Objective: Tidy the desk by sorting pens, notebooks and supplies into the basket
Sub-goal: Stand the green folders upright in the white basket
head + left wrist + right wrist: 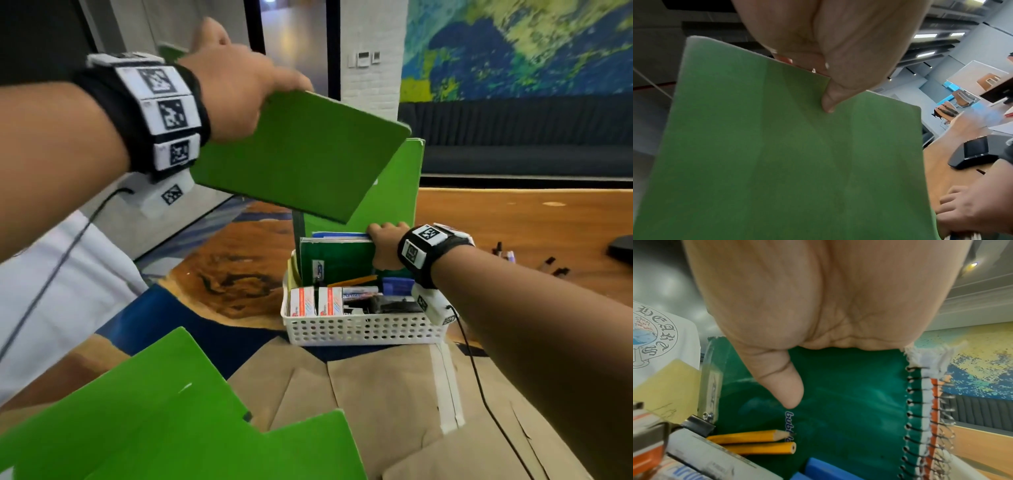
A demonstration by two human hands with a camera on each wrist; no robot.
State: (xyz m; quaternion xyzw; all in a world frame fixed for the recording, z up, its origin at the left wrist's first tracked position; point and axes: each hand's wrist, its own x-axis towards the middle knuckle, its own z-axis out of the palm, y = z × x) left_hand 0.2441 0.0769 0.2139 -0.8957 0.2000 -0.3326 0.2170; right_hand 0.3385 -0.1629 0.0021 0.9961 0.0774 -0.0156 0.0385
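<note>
My left hand [239, 92] holds a light green notebook [301, 154] raised in the air, above and left of the white perforated basket [363, 329]. In the left wrist view the thumb [828, 100] presses on the green cover [777, 154]. My right hand [387, 246] grips the top of a dark green spiral notebook [339, 260] standing upright in the basket; its thumb [785, 382] lies on the cover [849, 402], beside the wire spiral [910, 402]. A taller light green folder [394, 202] stands behind it. Two yellow pencils [756, 441] lie in the basket.
The basket also holds red-and-white boxes [315, 301], a blue item [397, 284] and dark supplies. More green folders [171, 418] and brown paper [376, 394] lie near me. Small pens and clips [507, 255] lie on the wooden desk at right, near a black device [974, 154].
</note>
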